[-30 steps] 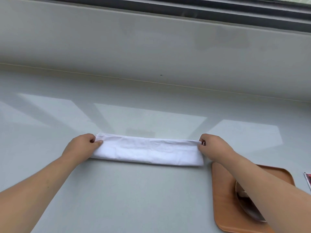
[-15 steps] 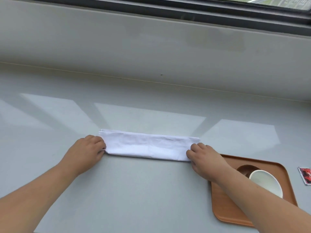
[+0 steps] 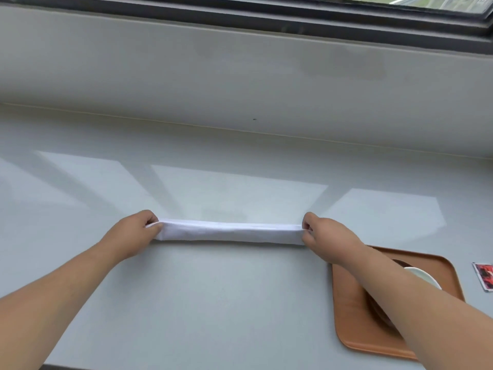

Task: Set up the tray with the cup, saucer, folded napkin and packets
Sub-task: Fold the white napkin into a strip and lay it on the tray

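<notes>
A white cloth napkin (image 3: 232, 232) lies folded into a long narrow strip across the middle of the grey counter. My left hand (image 3: 133, 232) pinches its left end and my right hand (image 3: 324, 233) pinches its right end, holding the strip taut. At the lower right sits a brown tray (image 3: 352, 319). On it a white cup (image 3: 422, 277) rests on a dark saucer (image 3: 380, 315), both mostly hidden behind my right forearm. A red packet (image 3: 484, 280) lies on the counter just right of the tray.
The pale grey counter (image 3: 213, 303) runs back to a low wall (image 3: 240, 76) under a dark window frame (image 3: 266, 14). The counter's front edge shows at the bottom left.
The napkin strip has been folded once more and is narrower. Both hands moved from pressing its near corners to pinching its ends. My right forearm again covers most of the cup and saucer.
</notes>
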A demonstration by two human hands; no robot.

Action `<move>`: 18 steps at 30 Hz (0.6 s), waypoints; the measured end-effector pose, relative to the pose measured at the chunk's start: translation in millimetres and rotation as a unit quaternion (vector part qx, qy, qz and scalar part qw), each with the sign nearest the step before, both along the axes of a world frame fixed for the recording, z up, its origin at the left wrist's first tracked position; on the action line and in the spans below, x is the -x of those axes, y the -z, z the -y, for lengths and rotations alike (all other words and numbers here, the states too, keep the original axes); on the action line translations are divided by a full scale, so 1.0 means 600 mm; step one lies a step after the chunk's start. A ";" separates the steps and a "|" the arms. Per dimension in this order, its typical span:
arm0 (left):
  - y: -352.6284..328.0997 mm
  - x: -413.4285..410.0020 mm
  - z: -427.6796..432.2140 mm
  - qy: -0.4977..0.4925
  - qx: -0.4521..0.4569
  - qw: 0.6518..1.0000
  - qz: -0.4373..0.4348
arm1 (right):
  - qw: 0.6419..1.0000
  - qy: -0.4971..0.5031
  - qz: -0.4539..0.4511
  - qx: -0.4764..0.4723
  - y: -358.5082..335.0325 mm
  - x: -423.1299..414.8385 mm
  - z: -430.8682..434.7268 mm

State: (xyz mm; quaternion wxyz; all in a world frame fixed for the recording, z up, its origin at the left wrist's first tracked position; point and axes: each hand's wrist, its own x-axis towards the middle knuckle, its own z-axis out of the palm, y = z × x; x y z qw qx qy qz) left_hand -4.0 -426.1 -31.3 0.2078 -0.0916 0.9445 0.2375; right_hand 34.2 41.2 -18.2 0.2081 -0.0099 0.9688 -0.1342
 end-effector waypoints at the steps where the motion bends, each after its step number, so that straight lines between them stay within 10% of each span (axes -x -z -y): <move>1: 0.003 0.004 -0.002 -0.010 0.001 1.000 0.000 | 1.000 0.002 0.001 0.001 0.003 0.009 -0.002; 18: 0.013 0.020 -0.037 -0.116 0.077 0.988 0.060 | 0.998 -0.013 -0.002 -0.068 0.048 0.056 -0.028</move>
